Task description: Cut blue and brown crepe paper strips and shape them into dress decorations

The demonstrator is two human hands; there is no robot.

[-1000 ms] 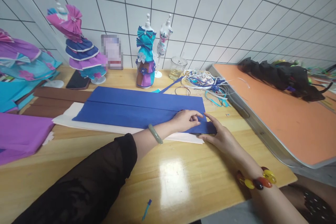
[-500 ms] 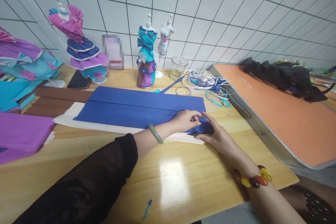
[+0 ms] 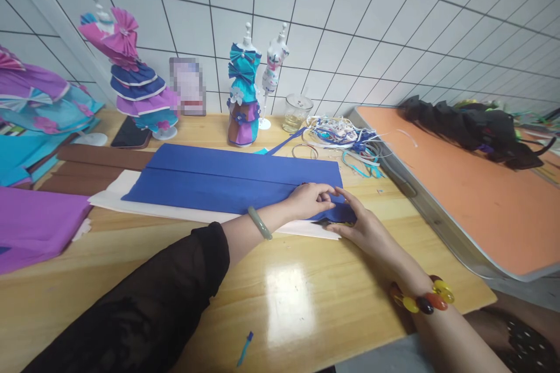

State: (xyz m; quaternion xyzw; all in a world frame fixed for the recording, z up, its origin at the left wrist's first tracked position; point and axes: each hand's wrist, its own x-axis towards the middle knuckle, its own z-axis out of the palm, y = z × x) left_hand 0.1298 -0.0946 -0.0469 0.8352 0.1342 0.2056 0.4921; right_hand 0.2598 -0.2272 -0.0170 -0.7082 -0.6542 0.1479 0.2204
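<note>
A folded blue sheet (image 3: 219, 178), fabric or crepe paper, lies over a pale sheet (image 3: 114, 191). My left hand (image 3: 310, 200) rests on its right end, fingers curled in; whatever they grip is hidden. At the sheet's right corner is my right hand (image 3: 364, 222), index finger and thumb wide apart around the corner. Its index fingertip meets the left hand's fingertips. By the right thumb, a small dark object (image 3: 322, 222) shows under the blue edge, mostly covered, so its kind is unclear.
Dressed mini mannequins (image 3: 244, 93) stand along the tiled wall, near a glass (image 3: 298, 112) and a tangle of ribbon strips (image 3: 339, 133). Brown (image 3: 83, 178) and purple sheets (image 3: 41, 224) lie left. An orange-topped surface with a raised metal edge (image 3: 420, 218) borders the right.
</note>
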